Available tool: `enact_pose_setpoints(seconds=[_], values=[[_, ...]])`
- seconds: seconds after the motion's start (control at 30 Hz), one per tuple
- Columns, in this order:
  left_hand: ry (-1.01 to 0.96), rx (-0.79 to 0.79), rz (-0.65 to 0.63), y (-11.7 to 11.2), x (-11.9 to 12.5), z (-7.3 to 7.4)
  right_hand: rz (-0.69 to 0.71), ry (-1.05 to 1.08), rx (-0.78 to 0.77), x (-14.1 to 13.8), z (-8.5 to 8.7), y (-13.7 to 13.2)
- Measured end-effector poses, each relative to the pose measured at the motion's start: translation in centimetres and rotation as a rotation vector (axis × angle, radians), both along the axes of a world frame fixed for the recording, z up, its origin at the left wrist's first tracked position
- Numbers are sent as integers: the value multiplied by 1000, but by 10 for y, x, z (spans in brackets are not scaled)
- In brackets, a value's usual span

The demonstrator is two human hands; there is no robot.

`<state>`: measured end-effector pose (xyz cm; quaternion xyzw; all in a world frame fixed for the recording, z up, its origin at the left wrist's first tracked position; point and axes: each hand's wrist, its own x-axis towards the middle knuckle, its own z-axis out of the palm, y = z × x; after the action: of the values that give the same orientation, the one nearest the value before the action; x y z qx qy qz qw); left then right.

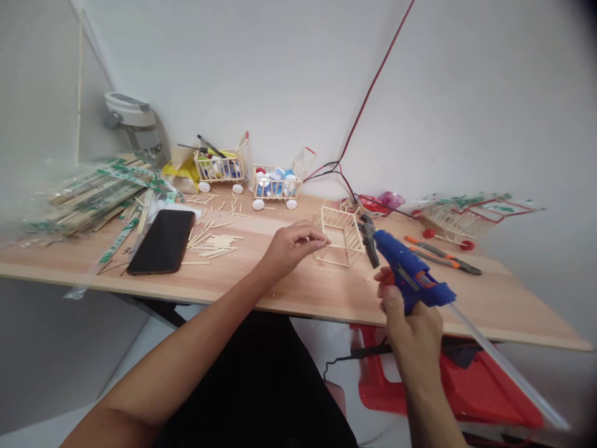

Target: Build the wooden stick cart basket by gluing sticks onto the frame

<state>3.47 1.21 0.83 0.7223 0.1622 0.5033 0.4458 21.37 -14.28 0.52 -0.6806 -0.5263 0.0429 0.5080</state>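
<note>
My right hand [410,323] is wrapped round the handle of a blue hot glue gun [405,267], whose nozzle points up and left. A long clear glue stick [508,370] sticks out of its back end. With thumb and fingertips pinched together, my left hand [296,246] is at the left side of a small open frame of thin wooden sticks [345,236] on the table. Whether the fingertips grip the frame or a small piece in front of it is hidden. Between the frame and the glue gun lies a black-handled tool [369,241].
Cut sticks [219,244] and a phone [161,242] lie left on the table [298,298], near bagged sticks [102,193]. Two small stick carts [276,183] stand behind, another cart [459,224] at right by orange-handled pliers [438,256]. A red stool [485,386] is below.
</note>
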Motion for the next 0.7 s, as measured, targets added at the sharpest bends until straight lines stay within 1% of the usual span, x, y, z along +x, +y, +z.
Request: enact_pose_setpoints(seconds=[0.07,0.13,0.2,0.23,0.37,0.47,0.57,0.7], values=[[-4,-8,-3,1,0,-1,-69,-203,11,19,3,5],[-23,-28,13,2,0,-2,-129,-408,-3,46,3,12],[-38,-59,37,3,0,-2,-115,-551,-14,81,-1,18],[-44,-74,49,3,0,-2,-123,-601,-48,100,-3,21],[-67,-131,82,2,0,-2,-216,-657,-205,176,-17,23],[-82,-136,82,2,0,-1,-287,-695,-368,219,-23,21],[-75,-146,78,1,0,0,-317,-733,-483,245,-24,19],[-65,-218,55,0,0,0,-299,-702,-518,260,-20,21]])
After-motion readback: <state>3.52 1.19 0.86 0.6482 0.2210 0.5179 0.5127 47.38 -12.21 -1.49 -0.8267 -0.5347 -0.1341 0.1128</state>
